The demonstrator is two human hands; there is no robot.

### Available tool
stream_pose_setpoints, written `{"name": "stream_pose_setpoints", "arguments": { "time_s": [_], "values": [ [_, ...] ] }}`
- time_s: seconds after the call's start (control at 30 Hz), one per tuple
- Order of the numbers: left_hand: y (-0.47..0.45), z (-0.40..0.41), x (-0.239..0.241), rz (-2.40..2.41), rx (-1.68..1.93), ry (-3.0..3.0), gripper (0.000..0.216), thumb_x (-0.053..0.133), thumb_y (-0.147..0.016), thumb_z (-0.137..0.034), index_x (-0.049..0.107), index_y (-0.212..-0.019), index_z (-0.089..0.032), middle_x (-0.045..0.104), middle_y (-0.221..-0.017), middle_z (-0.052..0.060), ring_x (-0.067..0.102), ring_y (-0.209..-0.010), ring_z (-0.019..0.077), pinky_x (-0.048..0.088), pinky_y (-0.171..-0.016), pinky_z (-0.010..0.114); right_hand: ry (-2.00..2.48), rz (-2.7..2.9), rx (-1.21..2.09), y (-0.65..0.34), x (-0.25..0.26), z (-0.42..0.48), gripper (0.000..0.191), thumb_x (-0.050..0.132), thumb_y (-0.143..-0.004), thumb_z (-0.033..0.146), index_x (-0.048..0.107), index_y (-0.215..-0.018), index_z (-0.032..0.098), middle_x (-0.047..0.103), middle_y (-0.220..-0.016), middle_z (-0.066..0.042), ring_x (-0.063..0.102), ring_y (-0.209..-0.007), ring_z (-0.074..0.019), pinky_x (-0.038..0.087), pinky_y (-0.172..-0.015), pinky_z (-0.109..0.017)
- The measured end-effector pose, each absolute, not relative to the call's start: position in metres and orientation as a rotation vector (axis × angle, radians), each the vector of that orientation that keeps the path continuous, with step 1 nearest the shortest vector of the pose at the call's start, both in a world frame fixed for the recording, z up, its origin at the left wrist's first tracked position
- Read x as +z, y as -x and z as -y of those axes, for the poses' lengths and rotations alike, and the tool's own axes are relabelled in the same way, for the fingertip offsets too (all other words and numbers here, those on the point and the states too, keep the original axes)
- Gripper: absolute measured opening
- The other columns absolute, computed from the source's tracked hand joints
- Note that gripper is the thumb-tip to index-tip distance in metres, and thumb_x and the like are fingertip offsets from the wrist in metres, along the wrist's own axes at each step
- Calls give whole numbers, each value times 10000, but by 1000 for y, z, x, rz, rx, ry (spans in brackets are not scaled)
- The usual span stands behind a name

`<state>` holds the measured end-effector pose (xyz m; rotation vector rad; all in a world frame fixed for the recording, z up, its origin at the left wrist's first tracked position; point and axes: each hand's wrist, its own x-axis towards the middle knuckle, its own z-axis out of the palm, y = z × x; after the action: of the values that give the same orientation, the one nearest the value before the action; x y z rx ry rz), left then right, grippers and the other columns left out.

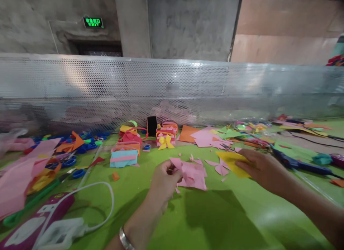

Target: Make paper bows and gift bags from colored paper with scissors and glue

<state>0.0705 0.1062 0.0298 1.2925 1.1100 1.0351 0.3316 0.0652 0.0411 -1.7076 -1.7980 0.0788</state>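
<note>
My left hand [166, 182] is closed, pinching a small pink felt piece [176, 163] between thumb and fingers. Just beyond it, a larger pink felt piece [197, 176] lies on the green table among small scraps. To the right, my right hand [259, 167] grips a yellow felt piece [233, 163] above the table. Close behind the yellow piece, metal scissor tips [226, 147] show; I cannot tell whether that hand also holds them. A pink cut-out with petal-like shapes [220, 169] rests between the two hands.
Small felt bags, one blue and pink [123, 158], stand near the perforated metal screen [172, 81] with a dark phone [152, 126]. A blue glue gun [301, 164] lies at right. At left are a power strip [51, 214], white cable [111, 196] and pink felt [21, 182].
</note>
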Motion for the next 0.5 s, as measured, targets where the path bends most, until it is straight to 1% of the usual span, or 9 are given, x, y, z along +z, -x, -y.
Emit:
{"name": "stream_pose_setpoints", "arguments": {
  "time_s": [0.03,0.1,0.13,0.2,0.3,0.4,0.5],
  "values": [
    [-71,-107,29,-1140,1044,-1329,164,594,-675,-108,662,-822,-134,660,-746,41,603,-639,131,479,-595,238,1678,1687,357,-330,38,-62,173,531,-772,310,662,-795,199,661,-707,-62,612,-614,-201,468,-551,-311],
    [-71,-109,27,-1191,1062,-1395,167,583,-661,-103,662,-801,-146,651,-705,20,573,-585,116,455,-541,221,1573,1473,845,-321,35,-55,213,588,-727,398,657,-786,205,682,-716,-52,635,-611,-200,492,-547,-310],
    [-71,-110,26,-1201,1069,-1427,162,577,-656,-103,658,-787,-154,647,-691,9,562,-566,110,444,-523,215,1515,1402,1027,-314,34,-51,237,622,-701,420,658,-787,202,691,-730,-50,648,-634,-204,504,-568,-311],
    [-72,-111,25,-1201,1085,-1499,133,564,-654,-106,640,-747,-164,637,-667,-7,559,-558,110,435,-519,212,1431,1343,1261,-300,33,-47,277,684,-651,428,657,-776,182,700,-748,-51,659,-671,-203,509,-607,-298],
    [-72,-111,24,-1213,1128,-1654,110,537,-655,-96,613,-693,-166,628,-651,-5,575,-607,130,437,-562,225,1424,1321,1418,-279,30,-46,323,726,-611,428,650,-770,157,701,-750,-51,642,-636,-171,479,-567,-248],
    [-72,-110,26,-1249,1130,-1757,122,523,-657,-94,616,-690,-165,639,-674,14,585,-652,154,434,-590,243,1449,1283,1456,-261,25,-50,334,726,-613,428,649,-784,152,696,-726,-44,612,-580,-138,439,-516,-220],
    [-73,-108,28,-1260,1127,-1776,126,511,-659,-96,608,-678,-174,635,-661,11,580,-637,154,421,-572,238,1423,1212,1442,-247,22,-55,292,721,-615,375,645,-776,144,690,-698,-37,599,-554,-121,424,-500,-208]
  ]
}}
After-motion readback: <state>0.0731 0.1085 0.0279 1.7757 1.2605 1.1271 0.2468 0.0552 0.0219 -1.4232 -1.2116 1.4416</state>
